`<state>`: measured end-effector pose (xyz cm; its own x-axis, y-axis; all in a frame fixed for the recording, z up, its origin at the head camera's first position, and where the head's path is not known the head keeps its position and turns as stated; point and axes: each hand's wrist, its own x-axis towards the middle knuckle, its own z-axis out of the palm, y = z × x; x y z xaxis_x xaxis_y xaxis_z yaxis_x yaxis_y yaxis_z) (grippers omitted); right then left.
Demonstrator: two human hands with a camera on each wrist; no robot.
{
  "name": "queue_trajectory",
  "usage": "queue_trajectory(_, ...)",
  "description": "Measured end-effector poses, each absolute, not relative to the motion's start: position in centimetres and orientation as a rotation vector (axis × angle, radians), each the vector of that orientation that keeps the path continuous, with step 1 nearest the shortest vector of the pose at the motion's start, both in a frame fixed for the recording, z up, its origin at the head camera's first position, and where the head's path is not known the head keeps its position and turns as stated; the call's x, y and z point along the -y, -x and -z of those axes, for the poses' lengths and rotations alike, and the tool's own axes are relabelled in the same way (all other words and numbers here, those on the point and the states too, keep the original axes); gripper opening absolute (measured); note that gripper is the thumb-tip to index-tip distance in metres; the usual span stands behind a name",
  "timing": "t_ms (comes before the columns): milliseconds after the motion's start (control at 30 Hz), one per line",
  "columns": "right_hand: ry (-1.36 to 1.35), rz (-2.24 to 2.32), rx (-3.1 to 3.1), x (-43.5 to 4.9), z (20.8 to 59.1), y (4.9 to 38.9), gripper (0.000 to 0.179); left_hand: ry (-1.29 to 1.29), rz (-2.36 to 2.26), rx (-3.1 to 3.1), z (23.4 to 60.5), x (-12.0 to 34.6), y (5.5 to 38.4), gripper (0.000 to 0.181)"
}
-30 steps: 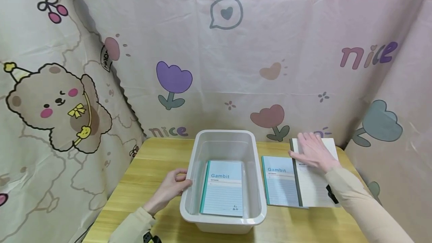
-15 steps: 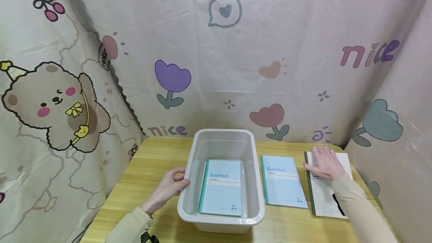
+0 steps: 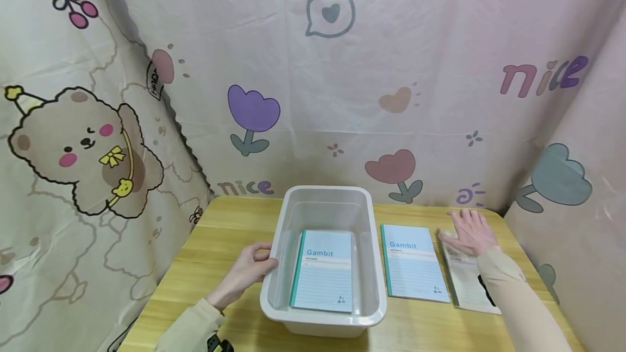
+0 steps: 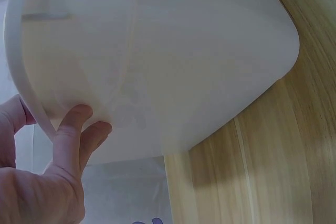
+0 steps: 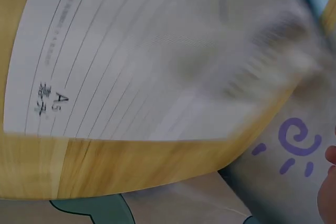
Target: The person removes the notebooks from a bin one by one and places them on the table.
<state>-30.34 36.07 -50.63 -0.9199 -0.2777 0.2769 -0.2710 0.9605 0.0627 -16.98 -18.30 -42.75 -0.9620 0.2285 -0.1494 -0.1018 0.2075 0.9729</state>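
Note:
My left hand [image 3: 242, 273] pinches the left rim of a light grey plastic bin [image 3: 326, 330]; in the left wrist view its fingers [image 4: 71, 135] lie against the bin's outer wall. Inside the bin lies a blue "Gambit" notebook [image 3: 323, 278] with a green spine. A matching blue notebook [image 3: 415, 270] rests on the table right of the bin. Farther right is a whitish lined notebook [image 3: 469, 284] with a dark spine, blurred at its top. My right hand [image 3: 471, 232] hovers over its top end, fingers spread. Only fingertips [image 5: 331, 156] show in the right wrist view, apart from that notebook.
A wooden table [image 3: 235, 221] bears everything, its rounded right corner near the whitish notebook. Patterned cloth [image 3: 303, 86] hangs behind the table and along both sides.
My right hand has carried the whitish notebook right, off the blue one, and let it go beside it. The left hand and bin have stayed in place.

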Motion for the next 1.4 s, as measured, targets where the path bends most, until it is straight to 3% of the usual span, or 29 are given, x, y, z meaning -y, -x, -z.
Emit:
queue_trajectory(333, -0.398, 0.043, 2.867, -34.4, 49.1, 30.5, 0.075, -0.122, -1.837, -2.212, 43.0, 18.3, 17.2, 0.048)
queue_trajectory(567, -0.41, -0.005, 2.821, -30.7, 46.8, 31.2, 0.07, -0.128, -1.828, -2.215, 43.0, 18.4, 17.1, 0.048)
queue_trajectory(867, -0.335, -0.187, 2.867, -25.4, 42.8, 30.3, 0.077, -0.123, -1.835, -2.211, 43.0, 18.4, 17.1, 0.048)
queue_trajectory(1400, -0.463, -0.213, 2.849, -17.8, 37.8, 28.9, 0.076, -0.102, -1.835, -2.231, 42.8, 18.2, 17.0, 0.047)
